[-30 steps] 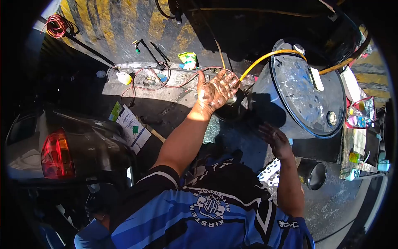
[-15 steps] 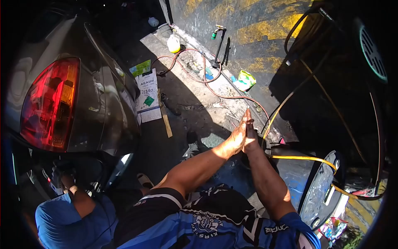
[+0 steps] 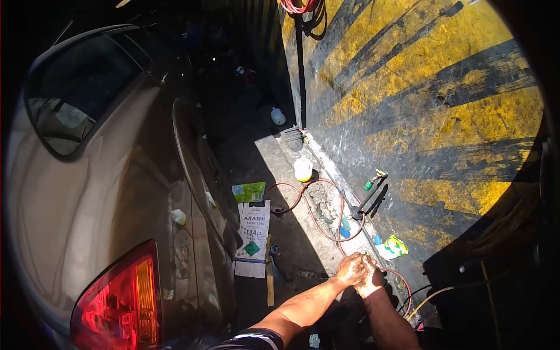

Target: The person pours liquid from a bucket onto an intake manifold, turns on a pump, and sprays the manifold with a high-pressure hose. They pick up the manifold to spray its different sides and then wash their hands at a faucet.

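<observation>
My left hand (image 3: 350, 270) and my right hand (image 3: 370, 277) are pressed together, fingers curled over one another. Nothing shows between them, though the palms are hidden. Both are in sunlight at the lower middle, above the foot of the wall. A reddish hose (image 3: 311, 217) loops on the ground just beyond them. A green and yellow plastic bag (image 3: 392, 248) lies to their right. Farther off, a tap with a green fitting (image 3: 374, 180) stands out by the wall, and a white jug with yellow liquid (image 3: 303, 168) stands on the concrete.
A brown car (image 3: 137, 192) with a red tail light (image 3: 119, 303) fills the left side. Beside it lie a printed cardboard sheet (image 3: 252, 233), a green packet (image 3: 249, 192) and a wooden strip (image 3: 270, 286). The yellow and black wall (image 3: 431, 128) rises on the right.
My view has swung up and left, showing more wall and car. My hands went from flat, palm to palm with fingers straight, to curled over each other.
</observation>
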Motion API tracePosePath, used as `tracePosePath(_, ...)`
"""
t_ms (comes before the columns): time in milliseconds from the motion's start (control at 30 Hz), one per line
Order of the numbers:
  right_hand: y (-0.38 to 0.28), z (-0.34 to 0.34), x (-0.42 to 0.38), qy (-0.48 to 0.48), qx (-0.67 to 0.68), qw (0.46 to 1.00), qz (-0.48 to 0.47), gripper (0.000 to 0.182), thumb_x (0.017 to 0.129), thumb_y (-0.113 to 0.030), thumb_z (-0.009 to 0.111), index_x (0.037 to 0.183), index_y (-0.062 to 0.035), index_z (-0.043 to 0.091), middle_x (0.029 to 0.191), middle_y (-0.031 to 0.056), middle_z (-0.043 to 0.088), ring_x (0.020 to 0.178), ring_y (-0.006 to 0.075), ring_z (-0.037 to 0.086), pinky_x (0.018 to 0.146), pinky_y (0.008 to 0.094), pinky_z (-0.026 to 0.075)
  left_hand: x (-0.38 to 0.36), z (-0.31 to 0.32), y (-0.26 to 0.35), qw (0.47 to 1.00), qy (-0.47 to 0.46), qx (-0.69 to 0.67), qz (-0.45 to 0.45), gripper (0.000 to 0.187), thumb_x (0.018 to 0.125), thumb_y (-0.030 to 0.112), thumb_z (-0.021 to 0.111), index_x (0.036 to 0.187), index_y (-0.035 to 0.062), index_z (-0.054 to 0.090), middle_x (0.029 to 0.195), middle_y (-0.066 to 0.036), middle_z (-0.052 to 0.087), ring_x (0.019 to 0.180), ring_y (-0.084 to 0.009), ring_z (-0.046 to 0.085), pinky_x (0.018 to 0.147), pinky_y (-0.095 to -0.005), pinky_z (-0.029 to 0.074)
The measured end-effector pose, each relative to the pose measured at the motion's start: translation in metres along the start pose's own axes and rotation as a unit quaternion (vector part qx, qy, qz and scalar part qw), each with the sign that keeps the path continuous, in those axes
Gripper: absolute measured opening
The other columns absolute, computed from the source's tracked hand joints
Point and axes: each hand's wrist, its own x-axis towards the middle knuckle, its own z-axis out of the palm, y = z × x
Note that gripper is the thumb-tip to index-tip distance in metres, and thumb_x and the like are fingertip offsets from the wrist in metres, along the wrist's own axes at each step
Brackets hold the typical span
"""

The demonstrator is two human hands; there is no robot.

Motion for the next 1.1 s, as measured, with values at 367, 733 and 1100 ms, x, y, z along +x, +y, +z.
tracePosePath(367,-0.129,-0.077,0.294,0.257,-0.553,0.793,-0.003,0.046,0.096,-0.043,0.059,0.08,0.0004,0.064,0.065,0.0064,0.054,0.056,0.0184,0.046,0.056,0.0387,0.039,0.074,-0.008,-0.186,0.908,-0.041,0.022,-0.416,0.058,0.094,0.032,0.065,0.134,-0.0059,0.048,0.115,-0.026,0.066,0.101,-0.0352,0.067,0.089,-0.0402,0.052)
tracePosePath(733,-0.205,-0.087,0.562,0.541,-0.39,0.745,-0.005,0.052,0.098,-0.05,0.051,0.108,-0.0002,0.062,0.1,0.016,0.066,0.079,0.0251,0.059,0.07,0.0426,0.048,0.198,0.041,-0.416,0.65,0.01,-0.399,-0.647,0.068,0.096,0.054,0.056,0.141,0.005,0.042,0.121,-0.013,0.063,0.103,-0.0243,0.062,0.082,-0.0377,0.05)
tracePosePath(1100,-0.293,-0.048,0.531,0.032,-0.837,0.499,0.224,0.024,0.092,-0.022,0.054,0.091,-0.0022,0.067,0.077,0.0153,0.068,0.076,0.0282,0.068,0.068,0.0386,0.053,0.288,0.154,-0.543,0.525,-0.029,-0.57,-0.631,0.051,0.101,0.048,0.045,0.138,0.0119,0.048,0.124,-0.011,0.061,0.105,-0.0303,0.062,0.09,-0.0438,0.05)
